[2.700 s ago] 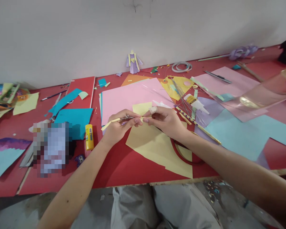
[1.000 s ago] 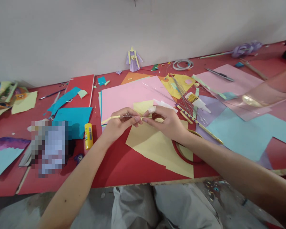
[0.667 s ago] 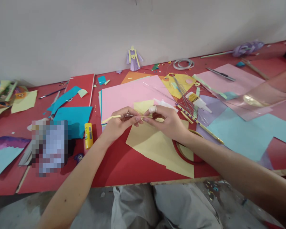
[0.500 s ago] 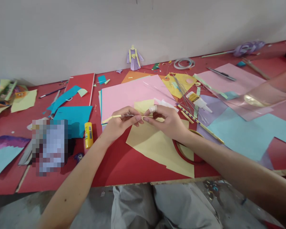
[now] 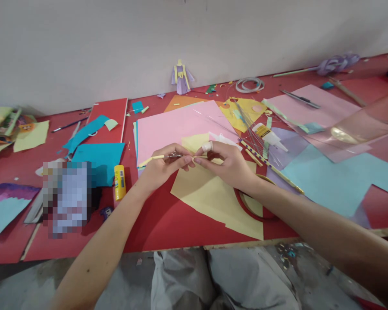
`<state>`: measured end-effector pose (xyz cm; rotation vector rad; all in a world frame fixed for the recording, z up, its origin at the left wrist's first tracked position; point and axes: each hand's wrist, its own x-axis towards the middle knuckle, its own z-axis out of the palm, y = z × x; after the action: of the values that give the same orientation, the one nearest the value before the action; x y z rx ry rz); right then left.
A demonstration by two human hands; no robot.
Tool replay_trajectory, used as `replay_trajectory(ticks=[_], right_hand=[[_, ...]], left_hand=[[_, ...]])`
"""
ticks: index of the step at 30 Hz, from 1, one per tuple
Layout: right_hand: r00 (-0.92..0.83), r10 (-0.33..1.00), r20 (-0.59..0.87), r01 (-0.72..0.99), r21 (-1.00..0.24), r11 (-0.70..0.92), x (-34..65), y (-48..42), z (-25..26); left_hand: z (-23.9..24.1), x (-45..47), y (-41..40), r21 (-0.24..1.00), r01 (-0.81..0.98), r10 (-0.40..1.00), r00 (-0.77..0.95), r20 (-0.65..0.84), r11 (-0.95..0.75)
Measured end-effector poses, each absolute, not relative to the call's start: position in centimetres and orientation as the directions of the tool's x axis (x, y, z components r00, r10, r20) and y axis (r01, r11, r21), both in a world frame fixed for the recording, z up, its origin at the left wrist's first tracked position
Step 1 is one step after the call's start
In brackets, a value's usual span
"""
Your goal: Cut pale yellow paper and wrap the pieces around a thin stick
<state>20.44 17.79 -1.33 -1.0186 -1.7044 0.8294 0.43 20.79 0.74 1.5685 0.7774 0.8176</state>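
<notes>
**Yellow strip (image 5: 154, 158) pinched between two hands over a red desk (image 5: 168, 230)**

The strip is held above the middle of the desk. The left hand's (image 5: 163, 168) fingers are closed on it, thumb pressed to fingertips, while one end pokes out towards the desk's left edge. A shiny grey item (image 5: 173, 154) sits in that grip too; it is too small to identify. The right hand's (image 5: 228, 162) fingers, one wrapped in a white bandage (image 5: 208, 147), are also pinched shut, apparently on the strip's other end. The fingertips nearly meet, probably because so thin a piece needs support from both sides.

Beneath the hands lies a yellow sheet (image 5: 210, 193), reaching almost to the near edge. A red ring (image 5: 243, 208) lies partly under the right forearm. The glue stick (image 5: 119, 183) and glue bottle (image 5: 267, 135) flank the hands, seemingly within easy reach. At the far edge, a paper doll (image 5: 181, 79) stands against the wall (image 5: 116, 47), perhaps for support and away from the clutter.
</notes>
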Motion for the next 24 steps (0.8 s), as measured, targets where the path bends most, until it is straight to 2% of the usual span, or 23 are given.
replay_trajectory(ticks=[24], right_hand=[[-0.215, 0.903, 0.372, 0.260, -0.870, 0.420, 20.45, 17.89, -1.43]], left_hand=[[0.40, 0.37, 20.93, 0.984, 0.073, 0.855, 0.509, 0.102, -0.161]])
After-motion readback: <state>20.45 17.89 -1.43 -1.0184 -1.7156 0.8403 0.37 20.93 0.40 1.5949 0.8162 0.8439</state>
